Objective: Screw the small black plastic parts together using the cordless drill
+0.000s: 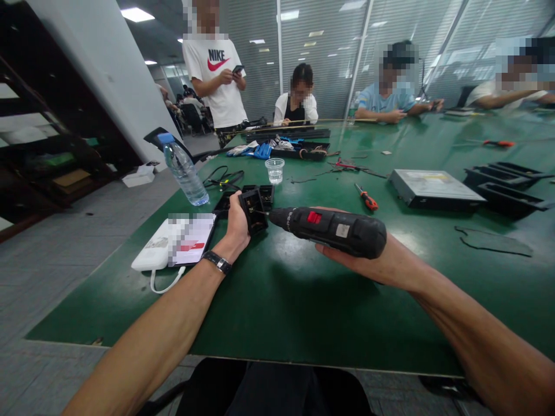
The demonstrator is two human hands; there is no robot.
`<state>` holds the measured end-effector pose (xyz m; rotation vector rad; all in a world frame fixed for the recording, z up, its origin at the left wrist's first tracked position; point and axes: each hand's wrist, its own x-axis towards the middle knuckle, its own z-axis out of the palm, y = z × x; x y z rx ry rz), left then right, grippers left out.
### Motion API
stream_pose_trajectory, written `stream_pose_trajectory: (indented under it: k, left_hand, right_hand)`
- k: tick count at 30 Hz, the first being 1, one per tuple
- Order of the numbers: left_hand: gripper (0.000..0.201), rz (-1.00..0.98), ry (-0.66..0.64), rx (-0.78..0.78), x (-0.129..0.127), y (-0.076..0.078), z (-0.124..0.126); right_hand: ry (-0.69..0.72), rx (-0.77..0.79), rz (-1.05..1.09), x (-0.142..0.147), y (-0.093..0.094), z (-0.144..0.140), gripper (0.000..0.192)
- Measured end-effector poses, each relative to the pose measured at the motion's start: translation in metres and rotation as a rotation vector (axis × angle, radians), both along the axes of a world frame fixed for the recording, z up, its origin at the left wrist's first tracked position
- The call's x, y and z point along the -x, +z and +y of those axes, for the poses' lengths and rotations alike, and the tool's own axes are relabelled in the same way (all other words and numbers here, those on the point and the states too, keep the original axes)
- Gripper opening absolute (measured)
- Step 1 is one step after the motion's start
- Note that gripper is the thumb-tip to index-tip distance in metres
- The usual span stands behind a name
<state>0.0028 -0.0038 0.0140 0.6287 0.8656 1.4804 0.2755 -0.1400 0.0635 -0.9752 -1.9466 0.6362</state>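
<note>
My left hand (238, 222) is closed around a small black plastic box (255, 212), tilted with its open side facing right. Small brass-coloured bits show inside it. In my right hand (362, 263) is a black power drill (329, 228) with a red switch, its handle hidden below the body. The drill lies nearly level and points left, its thin bit reaching the box; whether the tip touches anything inside cannot be made out. Behind the held box, more black compartment boxes (265, 195) rest on the green table (277, 312).
Left are a water bottle (184, 170), a white power bank (158, 245) and a phone (193, 238). Beyond stand a clear cup (274, 171) and a tool tray (306, 151). Rightward lie a screwdriver (366, 197), a metal drive box (436, 188) and black bins (509, 196). Several people are around the table.
</note>
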Motion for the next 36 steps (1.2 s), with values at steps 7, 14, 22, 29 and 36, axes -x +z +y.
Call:
stream_pose_trajectory:
  k: [7,14,22,29,36]
  left_hand:
    - [0.043,0.003,0.006,-0.010,-0.0013,0.0003,-0.0004]
    - [0.044,0.003,0.032,-0.001,-0.0013,-0.0012,0.0001]
    - [0.047,0.041,0.039,-0.008,-0.0006,-0.0027,0.0016]
    - [0.047,0.048,0.033,-0.010,-0.0017,-0.0002,-0.0005]
    - [0.044,0.004,0.016,0.004,-0.0009,0.0000,-0.0012]
  right_hand:
    - [0.010,0.020,0.006,0.0012,0.0045,-0.0016,0.056]
    - [0.032,0.049,0.013,0.0015,0.0053,-0.0011,0.055]
    - [0.002,0.037,0.000,-0.0004,0.0024,-0.0001,0.058]
    - [0.011,0.022,0.013,0.0013,0.0045,-0.0010,0.055]
    - [0.018,0.043,0.022,-0.0005,0.0016,0.0008,0.059]
